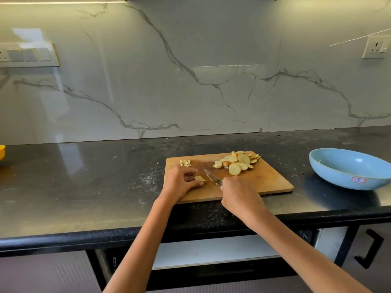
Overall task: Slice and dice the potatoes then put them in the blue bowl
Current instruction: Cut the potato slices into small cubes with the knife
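Board (264, 178) on counter (84, 187), head view: our left hand (182, 182) pinches one slice (200, 178); our right hand (239, 195) grips the knife (212, 176), blade just beside it. Slices (237, 162) heaped at the far edge, dice (185, 163) at far left. Bowl (347, 172) apart to the right, apparently empty. We judge slices light, stiff, wet-slick; hold by edges, fingertips clear.

We see a dark stone countertop (74, 187) with pale smears on it, and behind it a white marble backsplash (190, 70) with grey veins. On the wall we find a switch panel (27, 55) at the left and a socket (375, 47) at the right. A yellow object (2, 152) shows at the left edge. Below the counter, a cabinet has a black handle (369, 248).
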{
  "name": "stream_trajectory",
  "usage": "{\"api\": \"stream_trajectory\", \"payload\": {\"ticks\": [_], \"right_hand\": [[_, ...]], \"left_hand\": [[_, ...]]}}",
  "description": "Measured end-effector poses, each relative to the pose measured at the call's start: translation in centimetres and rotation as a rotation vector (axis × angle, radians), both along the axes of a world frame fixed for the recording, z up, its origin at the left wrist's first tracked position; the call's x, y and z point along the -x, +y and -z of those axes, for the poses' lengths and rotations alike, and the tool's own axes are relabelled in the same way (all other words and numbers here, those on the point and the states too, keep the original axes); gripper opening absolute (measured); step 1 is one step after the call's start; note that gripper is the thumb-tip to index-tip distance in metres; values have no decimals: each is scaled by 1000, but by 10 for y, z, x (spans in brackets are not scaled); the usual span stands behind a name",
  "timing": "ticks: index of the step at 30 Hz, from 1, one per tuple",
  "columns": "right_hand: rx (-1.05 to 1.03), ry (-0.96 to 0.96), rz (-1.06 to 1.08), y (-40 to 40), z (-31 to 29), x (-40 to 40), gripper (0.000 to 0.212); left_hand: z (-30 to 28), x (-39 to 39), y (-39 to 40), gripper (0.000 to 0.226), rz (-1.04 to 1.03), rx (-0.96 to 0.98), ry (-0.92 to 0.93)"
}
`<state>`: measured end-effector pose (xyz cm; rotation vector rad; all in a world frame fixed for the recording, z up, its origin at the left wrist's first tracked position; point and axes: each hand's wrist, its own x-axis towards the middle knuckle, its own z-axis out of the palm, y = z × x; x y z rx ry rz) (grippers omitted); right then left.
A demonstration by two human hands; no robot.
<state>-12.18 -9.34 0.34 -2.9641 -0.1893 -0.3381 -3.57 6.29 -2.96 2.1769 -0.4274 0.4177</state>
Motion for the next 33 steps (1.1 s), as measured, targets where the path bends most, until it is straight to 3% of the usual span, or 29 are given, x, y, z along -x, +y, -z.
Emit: {"api": "stream_trajectory", "payload": {"ticks": [12, 21, 28, 33], "right_hand": [[-49, 17, -58, 10, -5, -5, 17], [-19, 31, -97, 24, -7, -14, 10], [112, -34, -105, 12, 5, 16, 16], [44, 22, -27, 3, 1, 5, 17]], "left_hand": [[-2, 1, 1, 27, -40, -12, -53], [-4, 4, -1, 27, -42, 12, -22], [-5, 4, -1, 29, -35, 26, -4], [-4, 5, 0, 30, -38, 28, -1]]}}
